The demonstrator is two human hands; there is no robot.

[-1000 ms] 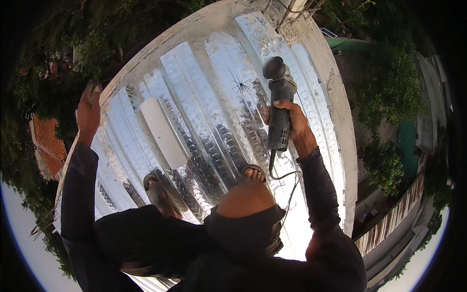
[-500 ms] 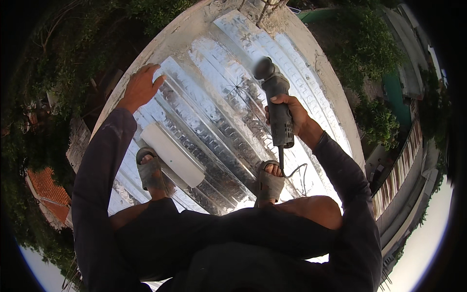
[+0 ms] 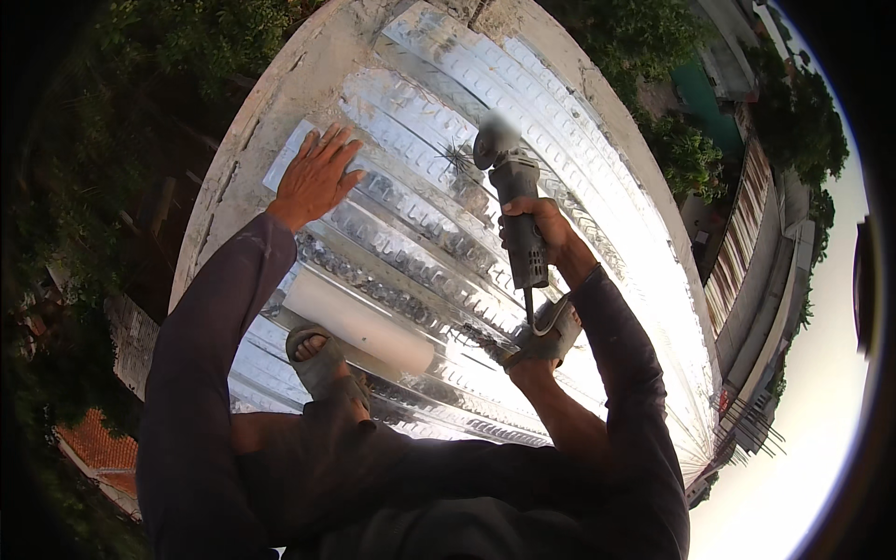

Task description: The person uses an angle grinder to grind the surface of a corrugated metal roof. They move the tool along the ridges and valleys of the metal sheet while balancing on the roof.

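My right hand (image 3: 549, 227) is closed around the body of a dark angle grinder (image 3: 517, 177). The grinder's round disc (image 3: 484, 146) is at its far end, above the ribbed shiny metal sheets (image 3: 411, 201). A power cord (image 3: 529, 306) runs from the near end of the tool toward my right foot. Fingers spread, my left hand (image 3: 315, 182) appears to lie flat near the far left end of one metal sheet, holding nothing. A small dark spiky tuft (image 3: 457, 157) shows left of the grinder.
A pale half-round length (image 3: 359, 322) lies across the sheets between my sandalled left foot (image 3: 317, 359) and right foot (image 3: 551, 338). Rough concrete edging (image 3: 233, 168) borders the sheets. Beyond its edge are trees (image 3: 187, 56) and lower roofs (image 3: 98, 448).
The whole view has turned somewhat. My left hand has come inward from the sheet's edge and its fingers have spread. The right foot has turned outward, and the grinder remains in my right hand.
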